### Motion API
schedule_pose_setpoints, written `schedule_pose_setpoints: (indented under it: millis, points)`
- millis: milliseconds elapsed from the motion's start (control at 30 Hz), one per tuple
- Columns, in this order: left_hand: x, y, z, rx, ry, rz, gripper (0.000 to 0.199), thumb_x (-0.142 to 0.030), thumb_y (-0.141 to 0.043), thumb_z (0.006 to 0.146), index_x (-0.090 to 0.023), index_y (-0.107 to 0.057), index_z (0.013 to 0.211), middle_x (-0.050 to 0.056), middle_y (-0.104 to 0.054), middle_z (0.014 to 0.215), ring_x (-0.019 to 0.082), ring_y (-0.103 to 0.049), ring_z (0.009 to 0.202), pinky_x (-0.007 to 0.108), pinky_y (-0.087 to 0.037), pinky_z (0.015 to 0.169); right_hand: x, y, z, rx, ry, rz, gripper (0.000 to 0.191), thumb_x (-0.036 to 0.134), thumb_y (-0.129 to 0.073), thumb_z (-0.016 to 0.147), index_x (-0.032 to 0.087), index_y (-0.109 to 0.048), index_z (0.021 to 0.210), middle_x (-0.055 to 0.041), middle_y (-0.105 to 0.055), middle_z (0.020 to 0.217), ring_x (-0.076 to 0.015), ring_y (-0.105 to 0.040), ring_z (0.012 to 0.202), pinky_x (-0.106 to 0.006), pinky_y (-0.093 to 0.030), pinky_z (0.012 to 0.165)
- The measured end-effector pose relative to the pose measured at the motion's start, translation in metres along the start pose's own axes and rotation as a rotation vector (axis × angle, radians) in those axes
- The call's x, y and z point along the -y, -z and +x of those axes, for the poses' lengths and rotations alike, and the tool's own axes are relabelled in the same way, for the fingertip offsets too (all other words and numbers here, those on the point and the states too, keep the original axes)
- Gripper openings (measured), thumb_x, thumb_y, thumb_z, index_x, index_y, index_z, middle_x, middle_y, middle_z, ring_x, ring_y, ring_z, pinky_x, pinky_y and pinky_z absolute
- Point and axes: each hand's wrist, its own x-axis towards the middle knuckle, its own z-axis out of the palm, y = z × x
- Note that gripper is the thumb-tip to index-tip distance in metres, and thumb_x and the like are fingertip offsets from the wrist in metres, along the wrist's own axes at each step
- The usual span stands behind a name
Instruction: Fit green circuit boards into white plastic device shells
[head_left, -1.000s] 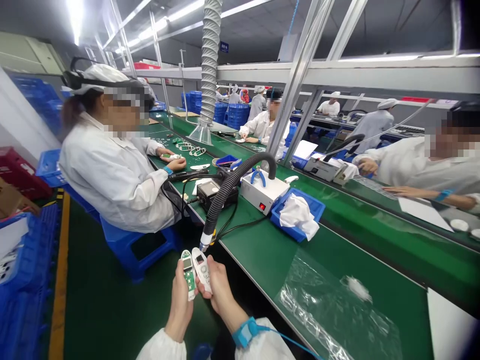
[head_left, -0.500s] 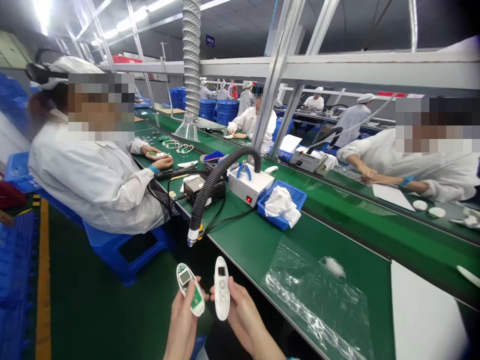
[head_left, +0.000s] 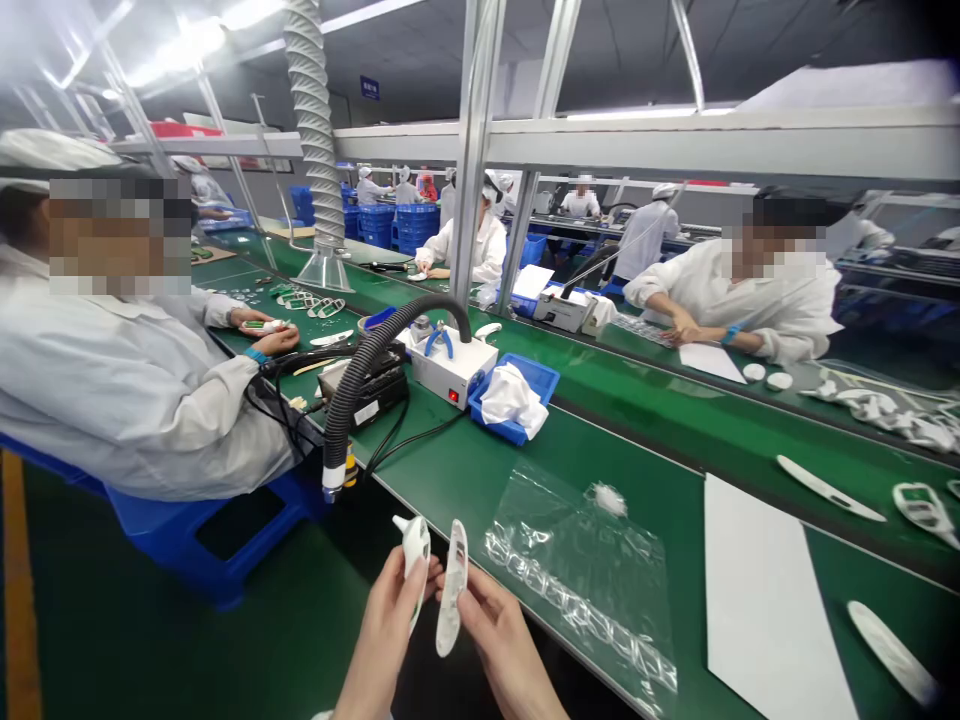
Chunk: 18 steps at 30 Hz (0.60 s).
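My left hand point(head_left: 394, 600) is closed round a white plastic housing half point(head_left: 415, 545), tilted edge-on, with a pointed tip at its top; its green circuit board is mostly turned out of sight. In my right hand point(head_left: 491, 615) is a slim white cover point(head_left: 451, 590) with cut-outs, held upright by the fingers with its hollow inner face towards me. The two parts are close together but apart, in front of the bench edge. To the right of my hands a clear plastic bag point(head_left: 585, 580) lies flat on the green bench.
A white box point(head_left: 454, 370) with a lit red switch and blue pliers point(head_left: 439, 341) stands ahead, beside a blue tray point(head_left: 536, 375) holding white cloth. A black hose point(head_left: 341, 400) bends over the bench edge. White paper point(head_left: 765, 600) lies right. Co-workers sit left and across.
Both parts have been turned: the left housing from board-up to edge-on, the right cover from its outer face to its inner side. My view has swung to the right.
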Motion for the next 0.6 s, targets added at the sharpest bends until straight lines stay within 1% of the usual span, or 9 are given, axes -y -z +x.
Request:
schedule_pose_setpoints:
  millis: [67,100,233,300,400,467,500,567,600]
  points:
    - [-0.004,-0.012,-0.001,0.106,-0.056,0.014,0.037,-0.041,-0.065,0.085,-0.024,-0.059,0.117,0.006,-0.066,0.112,0.023,-0.059,0.105,0.031,-0.045,0.094,0.002,0.002,-0.002,-0.021,0.052,-0.040,0.052,0.047,-0.073,0.078,0.022,-0.065,0.122,-0.0112,-0.066,0.119,-0.0314,-0.058,0.111,-0.046,-0.038,0.103]
    - [-0.005,-0.018,-0.002,0.136,-0.073,0.018,0.036,-0.039,-0.065,0.084,-0.023,-0.060,0.116,0.006,-0.066,0.112,0.023,-0.059,0.107,0.030,-0.045,0.094,0.002,0.004,-0.003,-0.033,0.069,-0.051,0.052,0.046,-0.074,0.077,0.023,-0.065,0.122,-0.0111,-0.065,0.120,-0.0321,-0.058,0.113,-0.046,-0.039,0.103]
    - [-0.001,-0.035,-0.003,0.150,-0.063,0.011,0.036,-0.036,-0.070,0.081,-0.025,-0.061,0.114,0.006,-0.068,0.111,0.023,-0.060,0.108,0.025,-0.046,0.092,0.003,0.008,-0.007,-0.067,0.085,-0.059,0.049,0.042,-0.076,0.076,0.022,-0.067,0.120,-0.0110,-0.067,0.117,-0.0329,-0.057,0.114,-0.044,-0.043,0.100]
    - [0.003,-0.040,-0.003,0.146,-0.050,-0.002,0.039,-0.034,-0.074,0.077,-0.025,-0.063,0.113,0.006,-0.069,0.111,0.024,-0.060,0.108,0.025,-0.047,0.090,0.004,0.010,-0.009,-0.077,0.089,-0.072,0.045,0.040,-0.076,0.077,0.021,-0.068,0.117,-0.0107,-0.068,0.112,-0.0322,-0.059,0.110,-0.042,-0.044,0.097]
    - [0.006,-0.047,-0.002,0.168,-0.021,0.000,0.044,-0.036,-0.076,0.074,-0.023,-0.064,0.115,0.009,-0.069,0.113,0.027,-0.060,0.109,0.031,-0.048,0.093,0.007,0.014,-0.013,-0.108,0.112,-0.115,0.040,0.039,-0.076,0.076,0.021,-0.071,0.112,-0.0084,-0.068,0.101,-0.0276,-0.063,0.093,-0.036,-0.049,0.084]
    - [0.005,-0.052,-0.003,0.192,-0.001,0.027,0.044,-0.040,-0.076,0.073,-0.020,-0.066,0.112,0.010,-0.069,0.112,0.029,-0.061,0.107,0.036,-0.048,0.095,0.011,0.020,-0.017,-0.131,0.130,-0.195,0.036,0.039,-0.076,0.076,0.022,-0.073,0.108,-0.0064,-0.064,0.091,-0.0233,-0.061,0.079,-0.032,-0.050,0.071]
    - [0.004,-0.055,-0.003,0.202,0.000,0.045,0.044,-0.042,-0.076,0.072,-0.020,-0.068,0.109,0.010,-0.070,0.110,0.029,-0.062,0.105,0.037,-0.048,0.095,0.013,0.024,-0.020,-0.151,0.147,-0.271,0.034,0.039,-0.076,0.075,0.022,-0.075,0.104,-0.0055,-0.062,0.087,-0.0220,-0.059,0.076,-0.031,-0.049,0.069]
    - [0.006,-0.062,-0.006,0.205,0.005,0.083,0.043,-0.046,-0.078,0.068,-0.020,-0.071,0.102,0.009,-0.072,0.102,0.029,-0.064,0.098,0.035,-0.051,0.089,0.022,0.034,-0.027,-0.241,0.215,-0.449,0.029,0.040,-0.080,0.070,0.022,-0.077,0.092,-0.0046,-0.057,0.084,-0.0220,-0.055,0.078,-0.032,-0.047,0.072]
    - [0.008,-0.066,-0.007,0.201,0.023,0.102,0.044,-0.048,-0.079,0.066,-0.020,-0.072,0.100,0.009,-0.073,0.095,0.029,-0.066,0.092,0.034,-0.054,0.082,0.026,0.039,-0.031,-0.310,0.262,-0.511,0.028,0.042,-0.081,0.067,0.022,-0.076,0.087,-0.0048,-0.057,0.085,-0.0230,-0.055,0.081,-0.033,-0.047,0.076]
